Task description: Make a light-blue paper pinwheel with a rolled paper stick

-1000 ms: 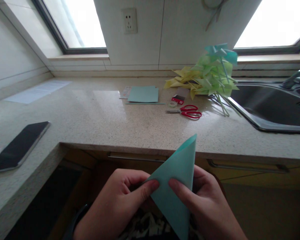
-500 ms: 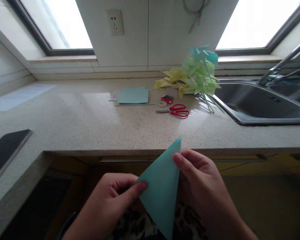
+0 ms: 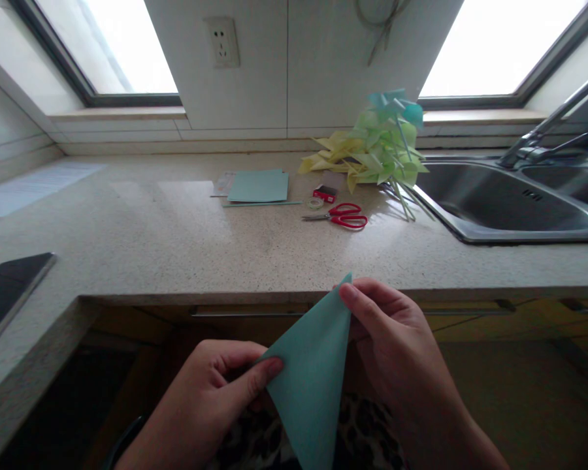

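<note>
A light blue-green sheet of paper [image 3: 310, 365], folded into a triangle, is held between my two hands in front of the counter's edge. My left hand [image 3: 225, 382] pinches its left corner, thumb on top and fingers behind. Near the upper tip, my right hand [image 3: 389, 333] grips the paper's edge between thumb and fingers. The lower point of the triangle runs out at the bottom of the view. On the counter beyond lie red-handled scissors [image 3: 345, 216] and a stack of blue-green paper squares [image 3: 258, 186].
Behind the scissors are a tape roll [image 3: 315, 203] and a small red box [image 3: 325, 193]. Yellow, green and blue paper pinwheels [image 3: 387, 147] lie beside the steel sink [image 3: 514, 196]. A phone [image 3: 12, 287] and printed sheets [image 3: 39, 186] rest on the left.
My right thumb has slid up along the edge toward the triangle's upper tip. My left hand keeps its pinch. The view has shifted slightly.
</note>
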{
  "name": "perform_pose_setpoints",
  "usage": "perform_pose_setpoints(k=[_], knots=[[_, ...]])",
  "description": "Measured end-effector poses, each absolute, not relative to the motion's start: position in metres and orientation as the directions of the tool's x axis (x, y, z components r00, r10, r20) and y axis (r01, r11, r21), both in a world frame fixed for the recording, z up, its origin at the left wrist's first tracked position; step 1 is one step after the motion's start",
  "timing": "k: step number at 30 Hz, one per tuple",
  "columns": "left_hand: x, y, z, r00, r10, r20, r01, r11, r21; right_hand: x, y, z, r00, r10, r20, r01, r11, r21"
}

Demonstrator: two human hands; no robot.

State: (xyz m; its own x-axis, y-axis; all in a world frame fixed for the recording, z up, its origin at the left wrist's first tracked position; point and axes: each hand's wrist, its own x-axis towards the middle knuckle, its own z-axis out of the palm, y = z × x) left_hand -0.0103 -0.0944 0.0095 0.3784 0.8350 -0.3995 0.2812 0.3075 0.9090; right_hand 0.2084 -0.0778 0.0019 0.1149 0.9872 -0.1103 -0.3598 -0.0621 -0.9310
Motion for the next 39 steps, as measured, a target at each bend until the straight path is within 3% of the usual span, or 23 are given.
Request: perform_pose_setpoints(k=[30, 33, 39], knots=[[-0.016, -0.094, 0.008, 0.378, 0.843, -0.382, 0.287, 0.286, 0.914, 0.205, -0.069, 0.016, 0.216, 0.971, -0.1, -0.478, 0.016, -0.878], [-0.017, -0.095, 0.006, 0.364, 0.847, -0.387, 0.264, 0.305, 0.915, 0.209, -0.07, 0.01, 0.167, 0.983, -0.082, -0.462, 0.005, -0.887], [-0.021, -0.097, 0.006, 0.323, 0.853, -0.41, 0.218, 0.354, 0.909, 0.209, -0.083, -0.004, -0.131, 0.984, -0.119, -0.262, -0.15, -0.953]])
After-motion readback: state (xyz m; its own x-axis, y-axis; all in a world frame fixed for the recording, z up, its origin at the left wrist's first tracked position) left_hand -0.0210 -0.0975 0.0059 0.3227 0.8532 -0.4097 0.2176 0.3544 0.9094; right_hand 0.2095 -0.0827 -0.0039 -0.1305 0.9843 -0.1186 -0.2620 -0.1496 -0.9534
